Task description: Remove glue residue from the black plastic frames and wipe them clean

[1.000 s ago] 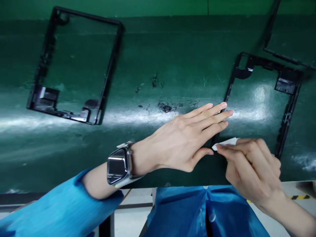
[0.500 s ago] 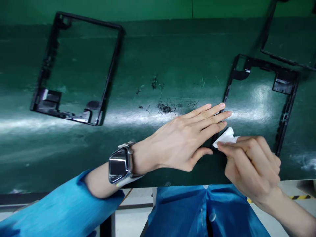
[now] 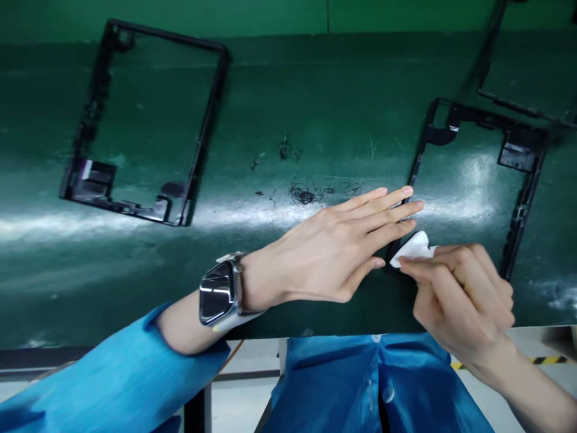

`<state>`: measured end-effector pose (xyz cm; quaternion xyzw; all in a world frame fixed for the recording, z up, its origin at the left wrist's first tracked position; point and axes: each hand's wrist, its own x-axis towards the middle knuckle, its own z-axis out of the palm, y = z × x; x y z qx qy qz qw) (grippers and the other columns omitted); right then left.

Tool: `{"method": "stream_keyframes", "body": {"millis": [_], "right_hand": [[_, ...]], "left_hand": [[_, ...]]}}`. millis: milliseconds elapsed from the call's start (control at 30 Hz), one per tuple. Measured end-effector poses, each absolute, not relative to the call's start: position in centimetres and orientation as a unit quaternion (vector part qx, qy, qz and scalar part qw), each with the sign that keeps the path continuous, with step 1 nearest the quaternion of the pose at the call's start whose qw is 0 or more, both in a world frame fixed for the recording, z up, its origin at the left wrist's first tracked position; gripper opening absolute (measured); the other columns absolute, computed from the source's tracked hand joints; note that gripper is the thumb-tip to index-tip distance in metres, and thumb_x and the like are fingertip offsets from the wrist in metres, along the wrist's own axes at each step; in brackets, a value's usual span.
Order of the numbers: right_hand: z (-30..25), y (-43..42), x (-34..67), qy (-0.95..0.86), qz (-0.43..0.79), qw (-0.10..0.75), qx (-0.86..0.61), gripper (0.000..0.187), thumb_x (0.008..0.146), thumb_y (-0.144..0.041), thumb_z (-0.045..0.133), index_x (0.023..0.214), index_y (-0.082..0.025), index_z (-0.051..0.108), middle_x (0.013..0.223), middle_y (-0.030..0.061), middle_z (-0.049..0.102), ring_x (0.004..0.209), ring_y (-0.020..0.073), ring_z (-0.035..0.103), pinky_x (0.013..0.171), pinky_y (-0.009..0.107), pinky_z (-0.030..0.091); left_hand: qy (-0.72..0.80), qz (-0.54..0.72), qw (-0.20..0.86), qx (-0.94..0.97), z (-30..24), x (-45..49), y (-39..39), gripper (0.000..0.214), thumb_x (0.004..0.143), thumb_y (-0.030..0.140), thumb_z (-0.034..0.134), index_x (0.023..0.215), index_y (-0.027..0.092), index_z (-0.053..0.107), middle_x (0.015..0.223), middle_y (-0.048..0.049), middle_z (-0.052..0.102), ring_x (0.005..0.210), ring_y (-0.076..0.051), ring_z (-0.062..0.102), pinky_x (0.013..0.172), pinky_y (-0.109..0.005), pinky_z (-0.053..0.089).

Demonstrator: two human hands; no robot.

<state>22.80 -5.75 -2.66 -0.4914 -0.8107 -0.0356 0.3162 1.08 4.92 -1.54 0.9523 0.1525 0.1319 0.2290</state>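
Note:
A black rectangular plastic frame point(image 3: 523, 207) lies flat on the right, its near side partly hidden behind my hands. My left hand point(image 3: 333, 246) is stretched out flat, fingers apart, with its fingertips over the left bar of that frame. Between the thumb and fingers of my right hand point(image 3: 466, 294) is pinched a folded white cloth or wipe point(image 3: 413, 248). The white piece touches or sits just over the frame's near left corner; which of the two I cannot tell.
The green work table point(image 3: 252, 276) carries a second black frame point(image 3: 210, 114) on the left and part of a third point(image 3: 518, 108) at the upper right. Thin black shavings point(image 3: 304, 193) are scattered mid-table. The table's front edge runs close to my body.
Both hands keep almost the same pose. The view has shifted slightly, and my left thumb sits a little farther from the white piece.

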Motion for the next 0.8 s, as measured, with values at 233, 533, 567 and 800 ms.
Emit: {"method": "stream_keyframes", "body": {"millis": [233, 533, 567, 800], "right_hand": [[-2.6, -6.0, 22.7, -0.822, -0.016, 0.307, -0.480, 0.020, 0.093, 0.003, 0.068, 0.100, -0.015, 0.070, 0.081, 0.0041, 0.067, 0.076, 0.0190, 0.064, 0.063, 0.032, 0.048], [-2.3, -4.5, 22.8, -0.806, -0.054, 0.304, -0.505, 0.020, 0.093, 0.004, 0.069, 0.096, -0.016, 0.070, 0.078, 0.0047, 0.063, 0.072, 0.0188, 0.056, 0.064, 0.034, 0.045], [-2.3, -4.5, 22.7, -0.806, -0.058, 0.301, -0.506, 0.019, 0.094, 0.002, 0.069, 0.094, -0.016, 0.070, 0.078, 0.0049, 0.063, 0.071, 0.0189, 0.055, 0.063, 0.035, 0.044], [-2.6, -5.3, 22.5, -0.813, -0.031, 0.316, -0.488, 0.017, 0.093, 0.004, 0.068, 0.100, -0.012, 0.072, 0.079, 0.0070, 0.064, 0.075, 0.0210, 0.061, 0.062, 0.034, 0.043]], "left_hand": [[0.153, 0.146, 0.204, 0.956, -2.0, 1.3, 5.0, 0.048, 0.108, 0.015, 0.051, 0.155, 0.005, 0.049, 0.171, -0.0159, 0.044, 0.166, -0.029, 0.030, 0.138, -0.052, 0.028], [0.154, 0.147, 0.214, 0.954, -1.9, 1.2, 5.2, 0.049, 0.109, 0.013, 0.049, 0.158, 0.011, 0.047, 0.171, -0.0135, 0.045, 0.166, -0.029, 0.029, 0.138, -0.052, 0.029], [0.153, 0.149, 0.216, 0.953, -2.0, 1.2, 5.2, 0.049, 0.109, 0.013, 0.049, 0.158, 0.010, 0.047, 0.171, -0.0142, 0.045, 0.166, -0.029, 0.029, 0.138, -0.052, 0.029], [0.151, 0.162, 0.209, 0.953, -2.3, 1.2, 5.2, 0.045, 0.111, 0.017, 0.050, 0.155, 0.008, 0.051, 0.169, -0.0155, 0.048, 0.165, -0.030, 0.031, 0.136, -0.055, 0.032]]}}
